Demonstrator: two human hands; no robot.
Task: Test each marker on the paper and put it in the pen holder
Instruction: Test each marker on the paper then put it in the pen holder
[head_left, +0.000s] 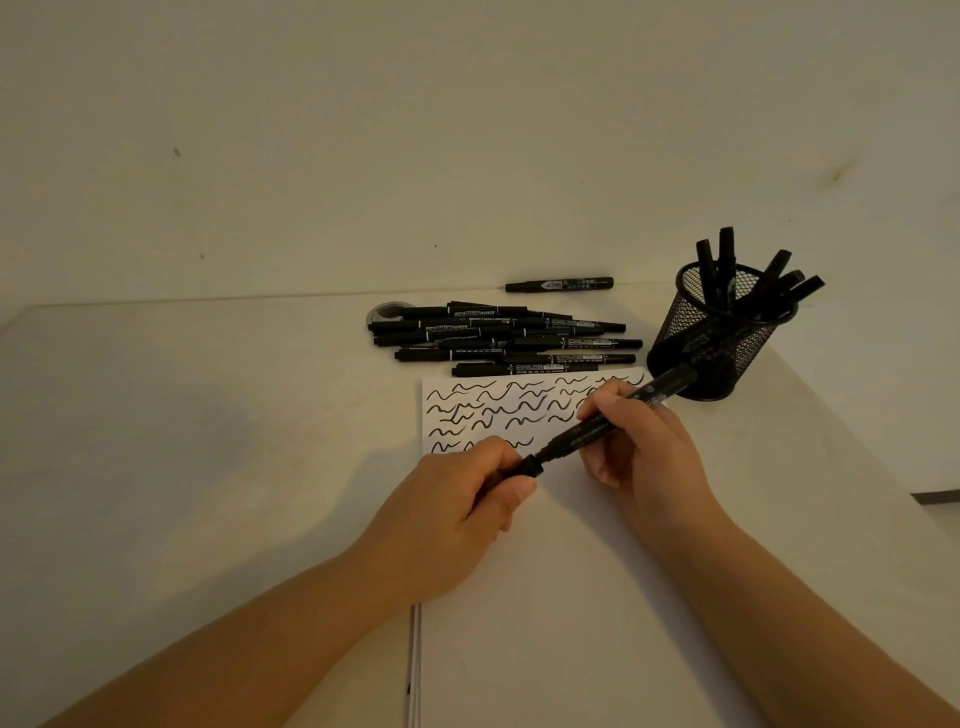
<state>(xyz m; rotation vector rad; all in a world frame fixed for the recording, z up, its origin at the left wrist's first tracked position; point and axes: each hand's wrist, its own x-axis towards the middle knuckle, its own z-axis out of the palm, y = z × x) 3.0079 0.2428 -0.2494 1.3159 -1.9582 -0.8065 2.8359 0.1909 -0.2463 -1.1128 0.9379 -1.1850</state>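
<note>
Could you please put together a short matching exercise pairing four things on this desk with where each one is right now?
Things
1. marker
2. cap
3. pile of markers
4. lone marker

Places
A. lying by itself at the far edge of the desk, beyond the pile
B. pinched by the left hand at the marker's lower end
C. lying between the paper and the lone marker
D. held in the right hand above the paper, slanting up towards the mesh pen holder

Pairs: 1-D, 2-B, 3-C, 4-A
</note>
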